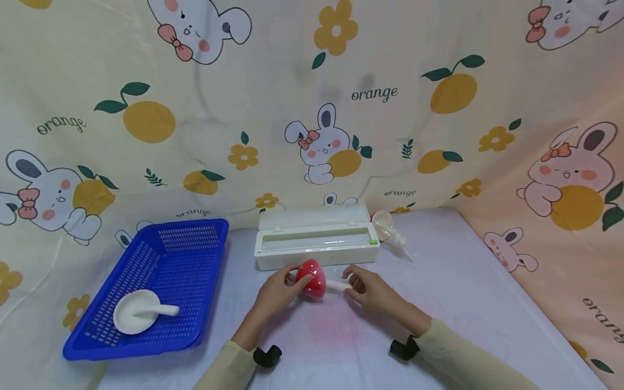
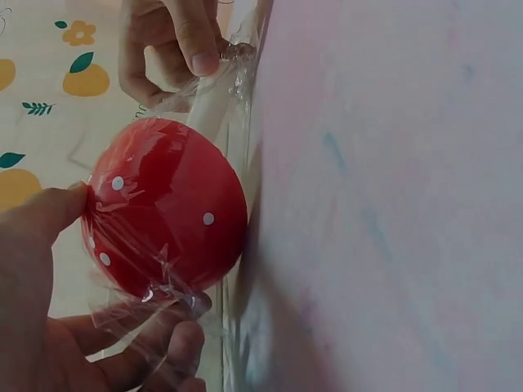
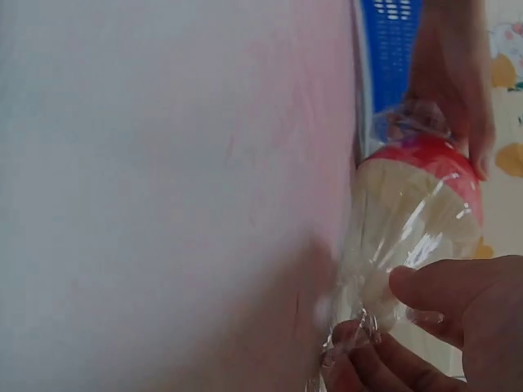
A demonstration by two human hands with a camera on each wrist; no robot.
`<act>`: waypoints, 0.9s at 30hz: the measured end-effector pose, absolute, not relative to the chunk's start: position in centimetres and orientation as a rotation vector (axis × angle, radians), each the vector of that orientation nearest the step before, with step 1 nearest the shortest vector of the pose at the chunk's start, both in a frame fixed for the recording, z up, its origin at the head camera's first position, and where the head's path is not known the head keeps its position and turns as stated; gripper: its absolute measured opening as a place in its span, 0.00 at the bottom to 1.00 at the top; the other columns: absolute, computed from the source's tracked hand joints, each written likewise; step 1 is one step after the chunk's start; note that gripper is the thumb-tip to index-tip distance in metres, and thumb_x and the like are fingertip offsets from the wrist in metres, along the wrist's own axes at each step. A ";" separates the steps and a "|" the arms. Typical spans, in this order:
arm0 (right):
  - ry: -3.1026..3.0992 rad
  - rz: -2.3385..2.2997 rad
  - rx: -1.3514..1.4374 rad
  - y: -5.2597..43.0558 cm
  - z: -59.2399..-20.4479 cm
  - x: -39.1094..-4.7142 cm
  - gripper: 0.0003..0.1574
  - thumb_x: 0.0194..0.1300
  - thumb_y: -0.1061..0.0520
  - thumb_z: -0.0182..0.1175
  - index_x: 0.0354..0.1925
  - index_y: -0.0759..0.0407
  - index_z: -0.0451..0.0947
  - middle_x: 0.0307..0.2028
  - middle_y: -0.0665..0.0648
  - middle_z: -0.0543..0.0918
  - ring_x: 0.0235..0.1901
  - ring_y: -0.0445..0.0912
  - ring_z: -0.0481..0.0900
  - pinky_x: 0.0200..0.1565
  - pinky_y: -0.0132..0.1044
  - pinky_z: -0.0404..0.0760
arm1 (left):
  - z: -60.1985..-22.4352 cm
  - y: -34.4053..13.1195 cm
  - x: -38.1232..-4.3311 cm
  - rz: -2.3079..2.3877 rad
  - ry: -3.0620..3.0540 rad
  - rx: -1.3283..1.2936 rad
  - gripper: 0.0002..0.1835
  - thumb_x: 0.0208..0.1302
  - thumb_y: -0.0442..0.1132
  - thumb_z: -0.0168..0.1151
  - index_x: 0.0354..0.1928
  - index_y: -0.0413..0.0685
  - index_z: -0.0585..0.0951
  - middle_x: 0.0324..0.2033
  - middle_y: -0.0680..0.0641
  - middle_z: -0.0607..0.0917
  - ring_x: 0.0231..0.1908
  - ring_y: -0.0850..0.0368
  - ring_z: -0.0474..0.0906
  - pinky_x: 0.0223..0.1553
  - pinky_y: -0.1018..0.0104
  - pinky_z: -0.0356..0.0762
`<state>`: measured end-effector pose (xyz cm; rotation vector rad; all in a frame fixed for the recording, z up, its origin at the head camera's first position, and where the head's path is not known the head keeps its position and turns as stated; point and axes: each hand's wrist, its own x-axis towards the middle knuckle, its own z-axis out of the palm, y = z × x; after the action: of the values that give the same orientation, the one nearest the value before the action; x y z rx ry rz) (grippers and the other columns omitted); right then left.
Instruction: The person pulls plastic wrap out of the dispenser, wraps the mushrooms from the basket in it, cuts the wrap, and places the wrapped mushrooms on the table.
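Note:
A red mushroom with white dots and a pale stem lies between both hands, wrapped in clear cling film. My left hand holds the cap, its thumb on one side and its fingers on the other. In the left wrist view, loose film bunches by those fingers, over the dotted red cap. My right hand is at the stem's far end. From the right wrist view, its thumb and fingers pinch the gathered cling film there, with the pale stem inside.
Behind the hands stands a white cling film dispenser, lid raised, with a green slider. A wrapped pale object lies at its right end. To the left, a blue basket holds a white mushroom-shaped piece. A printed cloth hangs behind.

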<state>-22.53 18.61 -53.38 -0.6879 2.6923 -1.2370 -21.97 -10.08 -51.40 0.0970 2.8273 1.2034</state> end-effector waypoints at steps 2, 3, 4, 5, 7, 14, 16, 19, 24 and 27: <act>2.743 -1.178 -0.724 18.5 -53.4 -22.5 0.17 0.71 0.60 0.72 0.55 0.57 0.79 0.40 0.50 0.84 0.37 0.42 0.80 0.42 0.34 0.83 | -51.3 -9.9 -22.0 1.181 2.844 0.075 0.37 0.67 0.69 0.68 0.69 0.53 0.81 0.45 0.49 0.87 0.44 0.54 0.82 0.42 0.56 0.83; 2.763 -1.157 -0.729 18.4 -53.4 -22.5 0.17 0.71 0.59 0.72 0.55 0.58 0.80 0.40 0.50 0.83 0.38 0.42 0.79 0.42 0.34 0.83 | -51.3 -9.8 -22.1 1.169 2.860 0.073 0.37 0.67 0.69 0.68 0.68 0.53 0.81 0.46 0.48 0.87 0.44 0.54 0.82 0.42 0.55 0.83; 2.786 -1.131 -0.734 18.4 -53.4 -22.5 0.18 0.70 0.59 0.73 0.55 0.58 0.80 0.40 0.50 0.83 0.38 0.43 0.79 0.42 0.35 0.84 | -51.3 -9.6 -22.0 1.159 2.874 0.068 0.38 0.67 0.69 0.68 0.68 0.52 0.82 0.47 0.48 0.86 0.44 0.53 0.81 0.43 0.55 0.83; 2.815 -1.102 -0.743 18.3 -53.4 -22.5 0.19 0.70 0.58 0.74 0.55 0.58 0.81 0.41 0.50 0.82 0.39 0.43 0.78 0.42 0.35 0.84 | -51.2 -9.5 -22.0 1.148 2.890 0.064 0.38 0.66 0.69 0.69 0.68 0.51 0.82 0.48 0.48 0.85 0.45 0.53 0.81 0.43 0.54 0.83; 2.869 -1.050 -0.759 18.2 -53.4 -22.5 0.21 0.68 0.57 0.76 0.55 0.59 0.81 0.45 0.52 0.81 0.42 0.45 0.78 0.45 0.38 0.85 | -51.2 -9.3 -22.0 1.126 2.941 0.077 0.38 0.66 0.69 0.70 0.66 0.50 0.84 0.50 0.47 0.83 0.47 0.51 0.80 0.45 0.51 0.83; 2.941 -1.004 -0.805 18.1 -53.5 -22.7 0.26 0.66 0.60 0.76 0.59 0.61 0.78 0.46 0.54 0.84 0.44 0.48 0.83 0.49 0.45 0.88 | -51.7 -8.8 -21.8 1.111 3.042 0.114 0.35 0.65 0.65 0.72 0.64 0.48 0.86 0.58 0.46 0.81 0.61 0.47 0.76 0.59 0.44 0.82; 2.925 -1.027 -0.789 18.1 -53.4 -22.7 0.29 0.66 0.62 0.75 0.61 0.59 0.74 0.43 0.52 0.85 0.42 0.46 0.84 0.47 0.44 0.88 | -51.6 -8.8 -21.7 1.147 3.024 0.108 0.35 0.66 0.64 0.73 0.64 0.47 0.85 0.57 0.45 0.83 0.59 0.46 0.78 0.58 0.44 0.83; 2.906 -1.018 -0.777 18.1 -53.3 -22.9 0.32 0.65 0.61 0.76 0.61 0.55 0.73 0.43 0.51 0.85 0.41 0.45 0.83 0.45 0.43 0.87 | -51.6 -8.7 -21.8 1.187 3.002 0.089 0.34 0.66 0.63 0.73 0.65 0.48 0.84 0.54 0.45 0.86 0.54 0.48 0.81 0.54 0.47 0.84; 2.908 -0.895 -0.817 17.8 -53.4 -23.4 0.30 0.63 0.58 0.79 0.59 0.56 0.77 0.46 0.52 0.83 0.43 0.44 0.80 0.47 0.42 0.86 | -51.7 -8.9 -22.1 1.196 3.015 0.148 0.31 0.67 0.62 0.74 0.66 0.57 0.80 0.51 0.49 0.86 0.50 0.51 0.81 0.47 0.54 0.83; 2.898 -0.833 -0.844 17.7 -53.4 -23.6 0.26 0.64 0.58 0.79 0.57 0.58 0.81 0.46 0.52 0.81 0.43 0.44 0.77 0.48 0.42 0.84 | -51.8 -9.3 -22.2 1.177 3.013 0.235 0.31 0.67 0.60 0.74 0.68 0.60 0.79 0.54 0.51 0.85 0.52 0.52 0.81 0.50 0.54 0.84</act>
<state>-23.62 17.67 -53.36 -0.8438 2.8982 -0.8334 -22.17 -9.26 -51.81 0.2345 3.0134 1.1769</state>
